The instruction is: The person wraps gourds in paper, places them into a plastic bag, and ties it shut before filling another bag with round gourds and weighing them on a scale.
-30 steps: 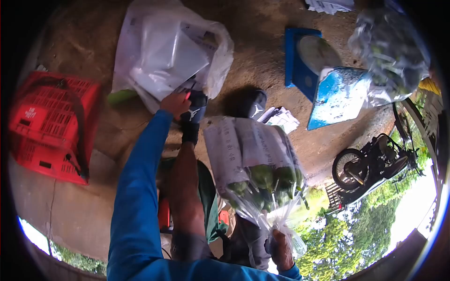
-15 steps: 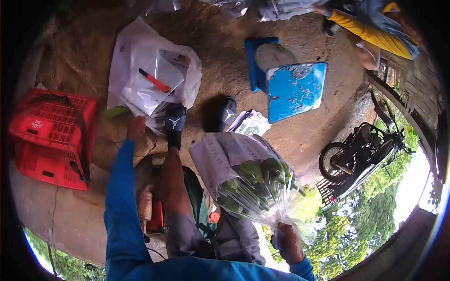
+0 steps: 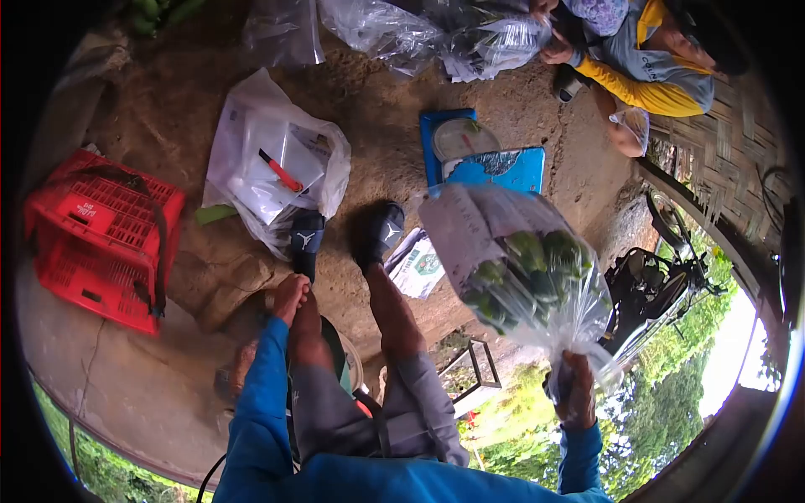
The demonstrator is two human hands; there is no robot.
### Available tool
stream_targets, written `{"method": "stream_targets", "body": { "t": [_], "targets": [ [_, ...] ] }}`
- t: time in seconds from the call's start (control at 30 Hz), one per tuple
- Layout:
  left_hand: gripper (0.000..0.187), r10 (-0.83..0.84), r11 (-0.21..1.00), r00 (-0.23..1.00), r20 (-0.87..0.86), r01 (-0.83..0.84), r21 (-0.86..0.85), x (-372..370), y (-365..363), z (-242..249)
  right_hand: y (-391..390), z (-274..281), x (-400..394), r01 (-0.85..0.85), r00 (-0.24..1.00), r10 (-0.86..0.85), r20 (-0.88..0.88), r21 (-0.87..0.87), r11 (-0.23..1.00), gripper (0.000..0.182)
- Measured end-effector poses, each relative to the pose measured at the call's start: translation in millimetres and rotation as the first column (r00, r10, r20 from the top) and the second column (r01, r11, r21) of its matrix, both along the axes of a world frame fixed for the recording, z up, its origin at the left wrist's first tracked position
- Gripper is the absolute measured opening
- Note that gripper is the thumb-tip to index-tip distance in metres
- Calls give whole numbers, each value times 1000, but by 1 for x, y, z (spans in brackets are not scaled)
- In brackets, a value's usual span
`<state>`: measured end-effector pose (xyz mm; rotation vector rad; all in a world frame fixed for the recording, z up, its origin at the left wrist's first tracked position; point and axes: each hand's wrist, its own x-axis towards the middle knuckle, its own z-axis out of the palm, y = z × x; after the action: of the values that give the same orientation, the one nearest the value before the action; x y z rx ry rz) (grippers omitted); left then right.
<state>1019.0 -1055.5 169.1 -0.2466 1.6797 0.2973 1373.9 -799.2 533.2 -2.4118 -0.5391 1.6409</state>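
My right hand [image 3: 577, 390] is closed round the gathered neck of a clear plastic bag [image 3: 520, 277]. Green vegetables show through the film, with printed paper around their far end. The bag hangs off the ground to the right of my legs and overlaps the blue weighing scale [image 3: 495, 170]. My left hand [image 3: 291, 298] is curled beside my shin, just behind my left slipper [image 3: 308, 235]; whatever is inside its fingers is hidden. In front of that slipper lies an open plastic sack [image 3: 243, 138] with a red-and-black cutter [image 3: 281, 172] on top.
A red crate [image 3: 101, 239] stands at the left. Printed paper sheets [image 3: 417, 267] lie by my right slipper [image 3: 381, 233]. Another person [image 3: 650, 75] handles filled plastic bags [image 3: 503, 42] at the far right. A motorcycle [image 3: 654, 289] is parked beyond my right side.
My right hand has carried the bag right and farther from my body. My left hand has drawn back from beside the sack to my shin. More of the other person shows.
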Motion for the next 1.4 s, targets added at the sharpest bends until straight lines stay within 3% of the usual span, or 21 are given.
{"method": "stream_targets", "body": {
  "t": [0.1, 0.17, 0.2, 0.37, 0.4, 0.5, 0.63, 0.67, 0.77, 0.83, 0.9, 1.0, 1.03, 1.1, 1.27, 1.37, 1.4],
  "targets": [
    [25, 28, 997, 1000, 10, -29, 68, 16, 10, 7, 34, -24, 9, -19, 1000, 19, -10, -1, 1000, 24],
    [27, 89, 973, 995, 37, -95, 212, 27, 2, 3, 55, -37, 19, -57, 994, 53, -101, -41, 998, 19],
    [31, 70, 964, 996, 55, -82, 251, 30, 0, 2, 64, -45, 14, -58, 997, 57, -57, -21, 998, 17],
    [23, 169, 952, 985, 27, -171, 254, 49, 9, 10, 86, -84, 41, -116, 993, 117, -28, 52, 992, 15],
    [23, 180, 939, 983, 30, -181, 294, 52, 10, 12, 85, -89, 45, -212, 977, 209, 38, 117, 970, 15],
    [34, 165, 939, 986, 5, -158, 305, 60, 9, 20, 98, -88, 60, -126, 990, 125, -62, -16, 992, 21],
    [33, 117, 958, 993, -9, -110, 266, 74, 28, 30, 88, -104, 90, -398, 917, 382, 120, 191, 897, 17],
    [33, 125, 962, 992, 9, -123, 243, 77, 39, 41, 88, -104, 99, -430, 903, 426, 58, 113, 896, 26],
    [30, 177, 957, 984, 34, -180, 226, 95, 62, 55, 91, -111, 86, -321, 944, 323, -62, 42, 946, 35],
    [28, 264, 925, 949, 170, -300, 235, 110, 61, 48, 84, -115, 89, -389, 917, 393, -64, 75, 918, 33],
    [28, 270, 930, 947, 174, -303, 208, 121, 61, 45, 81, -121, 80, -471, 877, 480, -5, 183, 863, 28],
    [29, 284, 926, 943, 177, -317, 206, 122, 66, 49, 94, -121, 67, -703, 708, 696, 119, 26, 711, 29],
    [30, 292, 919, 940, 179, -327, 219, 122, 67, 51, 91, -123, 69, -704, 708, 697, 117, 31, 710, 29],
    [30, 283, 917, 946, 158, -316, 245, 120, 73, 57, 87, -130, 69, -742, 671, 710, 215, 176, 647, 34],
    [25, 270, 902, 963, 18, -260, 345, 92, 131, 137, 95, -112, 47, -726, 685, 699, 205, 111, 679, 49],
    [28, 195, 875, 979, -57, -148, 461, 85, 140, 165, 96, -108, 52, -750, 659, 726, 197, 103, 654, 56],
    [27, 145, 867, 977, -157, -49, 496, 85, 139, 174, 93, -106, 53, -694, 719, 669, 188, 136, 707, 52]
  ]
}}
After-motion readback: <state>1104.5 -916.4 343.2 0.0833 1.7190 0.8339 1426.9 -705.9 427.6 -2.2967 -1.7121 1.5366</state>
